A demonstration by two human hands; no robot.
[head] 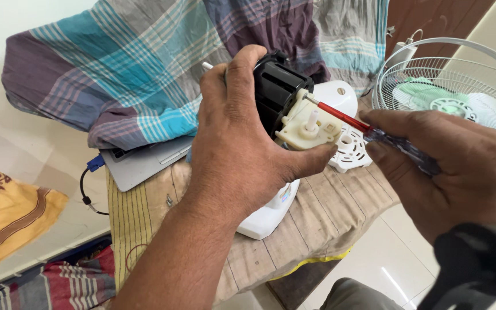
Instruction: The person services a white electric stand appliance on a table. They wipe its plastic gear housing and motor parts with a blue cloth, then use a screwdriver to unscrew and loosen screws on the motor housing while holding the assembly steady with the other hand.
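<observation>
1. The left hand (pixel 242 149), at the centre of the frame, is closed around a black fan motor (pixel 276 92), fingers wrapped over its ribbed side and the thumb reaching to the right beneath a cream gear housing (pixel 305 123) fixed to the motor's face
2. The right hand (pixel 460 166), at the right edge, is closed on the dark translucent handle of a screwdriver (pixel 374 133); its red shaft runs up and left, and the tip meets the upper edge of the cream housing
3. A short cream peg stands up from the middle of that housing
4. Just behind and below the motor sits the white fan body (pixel 271 212), resting on a surface covered by a striped beige cloth (pixel 328 212)
5. A white perforated plastic disc (pixel 351 150) lies on the cloth just beside the housing, toward the right
6. A white wire fan guard (pixel 431 74) fills the upper right; inside it sit pale green blades (pixel 426 95) around a hub
7. A grey laptop (pixel 144 163) lies at centre left, partly under a checked blue and purple cloth (pixel 144 74) that spreads across the top of the frame
8. A yellow patterned cloth (pixel 7 212) lies at the lower left
</observation>
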